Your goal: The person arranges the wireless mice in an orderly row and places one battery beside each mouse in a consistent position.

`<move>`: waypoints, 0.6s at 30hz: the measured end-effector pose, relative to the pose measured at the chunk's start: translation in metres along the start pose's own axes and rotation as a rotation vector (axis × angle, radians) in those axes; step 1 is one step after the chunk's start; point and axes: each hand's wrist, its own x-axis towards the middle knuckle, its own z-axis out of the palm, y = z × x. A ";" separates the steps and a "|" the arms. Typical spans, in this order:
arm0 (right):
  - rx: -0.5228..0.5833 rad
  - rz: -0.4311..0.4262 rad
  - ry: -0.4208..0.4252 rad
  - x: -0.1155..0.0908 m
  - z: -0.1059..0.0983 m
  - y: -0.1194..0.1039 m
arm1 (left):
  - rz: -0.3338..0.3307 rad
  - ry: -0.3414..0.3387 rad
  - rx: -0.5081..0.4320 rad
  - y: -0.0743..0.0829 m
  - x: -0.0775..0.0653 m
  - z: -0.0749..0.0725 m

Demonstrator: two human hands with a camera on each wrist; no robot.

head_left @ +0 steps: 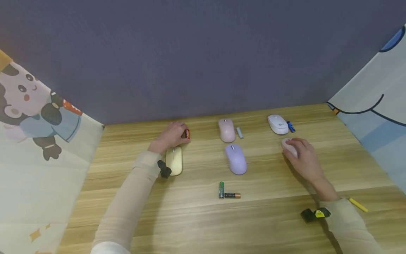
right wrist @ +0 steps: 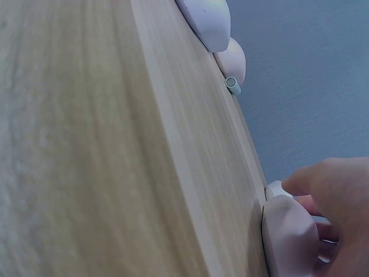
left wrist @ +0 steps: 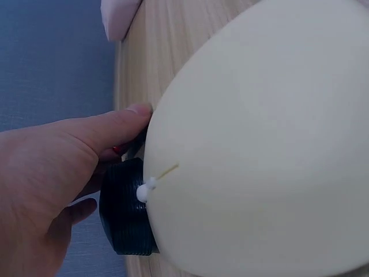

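Note:
My left hand [head_left: 171, 135] holds a small red-and-black battery [head_left: 188, 134] between thumb and fingers at the table's back left. Just below that hand lies a pale yellow mouse [head_left: 174, 161], whose smooth shell [left wrist: 259, 138] fills much of the left wrist view. At the right, my right hand [head_left: 304, 158] grips a pale pink mouse [head_left: 289, 147] resting on the table, with fingers curled over its sides. The right wrist view shows this mouse [right wrist: 290, 236] partly hidden by the hand [right wrist: 343, 202].
A pink mouse [head_left: 226, 131], a light blue battery [head_left: 239, 133] and a purple mouse [head_left: 236, 159] lie mid-table. Behind the right hand are a white mouse [head_left: 278, 124] and blue battery [head_left: 290, 126]. Nearer lie green [head_left: 221, 189] and black-copper [head_left: 232, 195] batteries; a yellow stick [head_left: 358, 204] lies right.

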 end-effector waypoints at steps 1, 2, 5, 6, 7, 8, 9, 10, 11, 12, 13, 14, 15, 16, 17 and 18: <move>0.001 0.003 -0.001 0.000 0.000 0.000 | 0.000 -0.004 -0.003 -0.001 0.000 0.000; 0.004 0.006 -0.003 0.000 0.000 0.000 | 0.000 -0.007 -0.007 -0.001 0.001 0.000; 0.010 0.013 -0.006 0.000 0.000 0.000 | 0.004 -0.013 -0.013 -0.003 0.002 0.001; 0.010 0.012 -0.004 0.000 0.000 0.000 | 0.004 -0.015 -0.017 -0.004 0.002 0.001; 0.012 0.011 -0.002 0.000 0.001 0.000 | 0.004 -0.016 -0.020 -0.004 0.002 0.001; 0.013 0.007 0.000 0.000 0.001 0.000 | 0.005 -0.017 -0.022 -0.005 0.002 0.000; 0.013 0.005 0.002 0.000 0.001 0.000 | 0.006 -0.019 -0.023 -0.005 0.002 0.000; 0.014 0.003 0.004 0.000 0.001 0.001 | 0.005 -0.021 -0.026 -0.006 0.002 0.000; 0.014 0.000 0.006 0.000 0.001 0.001 | 0.004 -0.022 -0.029 -0.006 0.002 0.000; 0.014 0.000 0.008 0.000 0.001 0.001 | 0.002 -0.024 -0.030 -0.006 0.001 -0.001; 0.015 0.000 0.007 0.001 0.002 0.001 | 0.001 -0.026 -0.031 -0.005 0.001 -0.001; 0.016 0.003 0.007 0.000 0.001 0.000 | -0.001 -0.029 -0.032 -0.005 0.000 -0.001; 0.017 0.004 0.006 0.000 0.001 0.001 | -0.005 -0.031 -0.034 -0.005 0.000 -0.002; 0.017 0.005 0.006 0.000 0.001 0.000 | -0.008 -0.033 -0.034 -0.004 0.000 -0.002; 0.016 0.008 0.003 0.000 0.001 0.000 | -0.011 -0.035 -0.034 -0.004 -0.001 -0.002; 0.015 0.012 0.001 0.000 0.001 0.000 | -0.014 -0.036 -0.034 -0.004 -0.001 -0.002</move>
